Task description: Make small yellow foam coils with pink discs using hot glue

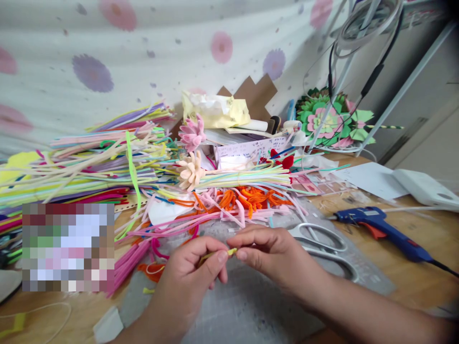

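Note:
My left hand [195, 272] pinches a short yellow strip, probably a piece of pipe cleaner [233, 251], between thumb and forefinger. From the other side, the thumb and fingertips of my right hand [267, 251] close around its tip. Most of the strip is hidden by my fingers. Both hands hover over a grey cutting mat [233, 306]. Silver-handled scissors [322, 243] lie just beyond my right wrist, their blades out of sight. Beside my left wrist is a bundle of pink pipe cleaners [131, 263].
Piles of coloured pipe cleaners [89, 167] fill the back left. A pink fuzzy flower [192, 134] and a peach one [190, 171] stand behind orange pipe cleaners [251, 198]. At right lie a blue glue gun [383, 229] and a white box [426, 188]. A blurred patch covers part of the left.

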{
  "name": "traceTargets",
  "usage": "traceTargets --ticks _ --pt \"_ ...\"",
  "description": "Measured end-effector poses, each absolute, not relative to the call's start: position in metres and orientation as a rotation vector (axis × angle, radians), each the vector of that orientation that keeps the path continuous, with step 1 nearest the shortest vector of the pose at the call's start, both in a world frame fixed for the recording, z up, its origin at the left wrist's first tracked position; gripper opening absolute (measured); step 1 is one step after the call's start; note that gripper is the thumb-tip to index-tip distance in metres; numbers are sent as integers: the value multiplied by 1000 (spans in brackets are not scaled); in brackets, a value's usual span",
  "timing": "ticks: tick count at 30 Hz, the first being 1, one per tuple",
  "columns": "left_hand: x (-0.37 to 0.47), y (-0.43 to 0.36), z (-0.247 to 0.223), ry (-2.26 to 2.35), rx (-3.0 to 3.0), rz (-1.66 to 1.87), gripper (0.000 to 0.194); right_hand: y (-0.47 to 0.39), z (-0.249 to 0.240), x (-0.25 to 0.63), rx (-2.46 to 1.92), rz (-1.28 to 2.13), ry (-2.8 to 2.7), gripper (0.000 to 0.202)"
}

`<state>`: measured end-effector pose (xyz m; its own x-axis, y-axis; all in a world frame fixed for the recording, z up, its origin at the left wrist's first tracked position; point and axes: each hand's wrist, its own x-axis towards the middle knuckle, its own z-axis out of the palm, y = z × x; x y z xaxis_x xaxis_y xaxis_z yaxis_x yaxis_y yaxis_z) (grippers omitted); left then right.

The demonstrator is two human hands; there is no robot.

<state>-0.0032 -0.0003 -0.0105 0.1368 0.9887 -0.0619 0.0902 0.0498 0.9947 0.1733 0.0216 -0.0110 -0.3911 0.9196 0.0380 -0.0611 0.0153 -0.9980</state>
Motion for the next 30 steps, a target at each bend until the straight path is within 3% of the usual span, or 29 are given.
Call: traceTargets --ticks 30 --pt "0 -1 -5 1292 1372 941 16 19 -11 166 -1085 1606 -1344 22"
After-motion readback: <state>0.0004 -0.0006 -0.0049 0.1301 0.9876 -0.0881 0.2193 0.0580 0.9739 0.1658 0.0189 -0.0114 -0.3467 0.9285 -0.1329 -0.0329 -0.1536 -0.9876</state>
